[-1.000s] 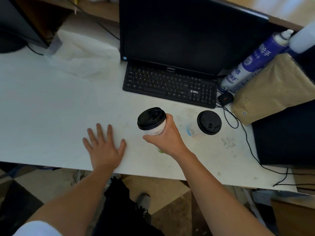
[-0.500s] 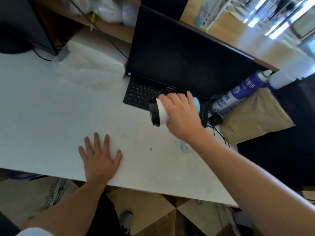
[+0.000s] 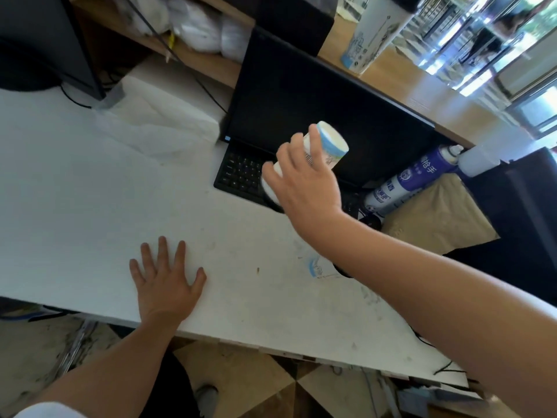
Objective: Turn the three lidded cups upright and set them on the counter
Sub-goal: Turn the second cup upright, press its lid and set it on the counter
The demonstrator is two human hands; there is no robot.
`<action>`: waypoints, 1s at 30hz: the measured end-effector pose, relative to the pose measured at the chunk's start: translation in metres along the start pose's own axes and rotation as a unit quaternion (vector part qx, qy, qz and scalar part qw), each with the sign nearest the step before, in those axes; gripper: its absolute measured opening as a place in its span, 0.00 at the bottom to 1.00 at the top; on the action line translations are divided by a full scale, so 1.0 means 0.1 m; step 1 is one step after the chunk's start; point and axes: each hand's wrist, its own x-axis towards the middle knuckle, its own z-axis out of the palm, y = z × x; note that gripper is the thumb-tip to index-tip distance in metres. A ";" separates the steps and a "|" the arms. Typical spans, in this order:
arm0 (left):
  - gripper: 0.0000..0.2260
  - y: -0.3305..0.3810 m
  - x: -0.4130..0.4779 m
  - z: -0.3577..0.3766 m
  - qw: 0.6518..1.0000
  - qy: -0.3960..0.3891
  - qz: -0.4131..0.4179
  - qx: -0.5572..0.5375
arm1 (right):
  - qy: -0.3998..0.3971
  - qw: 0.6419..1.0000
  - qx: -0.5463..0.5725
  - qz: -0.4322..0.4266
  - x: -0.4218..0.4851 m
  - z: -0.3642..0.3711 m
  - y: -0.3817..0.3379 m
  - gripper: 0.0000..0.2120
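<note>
My right hand [image 3: 304, 182] grips a white paper cup [image 3: 327, 147] with a pale blue band, held in the air in front of the black monitor and over the keyboard. The cup is tipped nearly upside down: its base points up and to the right, and its black lid end sits low behind my palm, mostly hidden. My left hand [image 3: 165, 277] lies flat on the white counter [image 3: 90, 191], fingers spread, holding nothing. A second cup shows only as a faint blue-printed edge [image 3: 315, 267] under my right forearm.
A black monitor [image 3: 316, 116] and black keyboard [image 3: 241, 173] stand at the back. To the right lean a blue spray can [image 3: 413, 179] and a brown paper bag [image 3: 434, 218]. A raised wooden ledge [image 3: 422, 98] runs behind the monitor. Crumpled white plastic [image 3: 156, 125] lies at the back left.
My right hand has lifted the cup off the counter, raised it toward the monitor and rolled it from upright, through sideways, to base-up. My left hand has stayed flat on the counter.
</note>
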 end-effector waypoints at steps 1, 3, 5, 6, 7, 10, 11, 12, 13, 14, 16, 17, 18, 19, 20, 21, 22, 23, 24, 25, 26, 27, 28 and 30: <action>0.37 0.00 0.00 0.00 1.000 0.000 0.000 0.000 | -0.011 1.000 -0.006 -0.011 0.00 0.02 -0.09 0.29; 0.37 0.00 0.00 0.00 1.000 0.004 0.001 -0.001 | -0.032 0.999 -0.019 -0.031 -0.03 0.06 -0.29 0.25; 0.36 0.00 0.00 0.00 1.000 0.008 0.000 -0.002 | -0.041 0.998 -0.023 -0.041 -0.06 0.09 -0.43 0.24; 0.36 0.00 0.01 -0.01 1.000 0.007 -0.001 0.000 | -0.042 0.998 -0.022 -0.044 -0.07 0.11 -0.48 0.24; 0.36 -0.01 0.01 -0.01 1.000 0.005 -0.002 0.002 | -0.042 0.998 -0.019 -0.045 -0.07 0.12 -0.51 0.25; 0.36 0.00 0.01 0.00 1.000 0.000 -0.002 0.007 | -0.048 0.998 -0.015 -0.044 -0.09 0.13 -0.53 0.26; 0.36 0.00 0.01 0.00 1.000 0.001 -0.002 0.009 | -0.049 0.998 -0.014 -0.042 -0.10 0.13 -0.52 0.26; 0.36 0.00 0.01 0.00 1.000 0.002 -0.003 0.010 | -0.049 0.998 -0.010 -0.042 -0.10 0.13 -0.52 0.27; 0.36 0.00 0.01 0.00 1.000 0.003 -0.004 0.010 | -0.051 0.998 -0.004 -0.040 -0.10 0.12 -0.52 0.27; 0.36 0.00 0.01 0.00 1.000 0.004 -0.004 0.009 | -0.054 0.998 0.003 -0.038 -0.10 0.12 -0.51 0.28; 0.36 0.00 0.01 0.00 1.000 0.005 -0.003 0.007 | -0.059 0.998 0.024 -0.029 -0.10 0.12 -0.51 0.29; 0.36 0.00 0.01 0.00 1.000 0.002 -0.003 0.007 | -0.064 0.997 0.043 -0.021 -0.10 0.12 -0.51 0.31; 0.36 0.00 0.01 0.00 1.000 -0.001 -0.003 0.008 | -0.067 0.995 0.070 -0.012 -0.10 0.14 -0.49 0.32; 0.36 0.00 0.01 -0.01 1.000 -0.002 -0.003 0.009 | -0.069 0.992 0.102 0.000 -0.10 0.15 -0.47 0.35; 0.36 0.00 0.01 -0.01 1.000 -0.002 -0.004 0.009 | -0.069 0.988 0.137 0.012 -0.11 0.16 -0.45 0.37; 0.36 0.01 0.01 -0.01 1.000 -0.002 -0.005 0.010 | -0.068 0.982 0.174 0.025 -0.13 0.17 -0.43 0.39; 0.36 0.01 0.01 -0.01 1.000 -0.003 -0.005 0.009 | -0.066 0.973 0.217 0.038 -0.14 0.20 -0.40 0.41; 0.36 0.01 0.01 0.00 1.000 -0.003 -0.006 0.009 | -0.067 0.960 0.267 0.053 -0.15 0.23 -0.39 0.41; 0.36 0.01 0.01 0.00 1.000 -0.003 -0.006 0.009 | -0.069 0.940 0.325 0.073 -0.16 0.25 -0.37 0.41; 0.36 0.01 0.01 0.01 1.000 -0.003 -0.006 0.009 | -0.075 0.912 0.392 0.098 -0.15 0.29 -0.36 0.40; 0.36 0.01 0.01 0.01 1.000 -0.002 -0.005 0.007 | -0.085 0.873 0.463 0.129 -0.15 0.31 -0.33 0.39; 0.36 0.01 0.01 0.01 1.000 -0.001 -0.005 0.005 | -0.103 0.819 0.541 0.163 -0.14 0.31 -0.31 0.39; 0.36 0.00 0.01 0.01 1.000 -0.002 -0.005 0.004 | -0.118 0.746 0.626 0.194 -0.14 0.33 -0.28 0.40; 0.36 0.01 0.02 0.01 1.000 -0.005 -0.006 0.006 | -0.114 0.577 0.773 0.236 -0.16 0.40 -0.30 0.38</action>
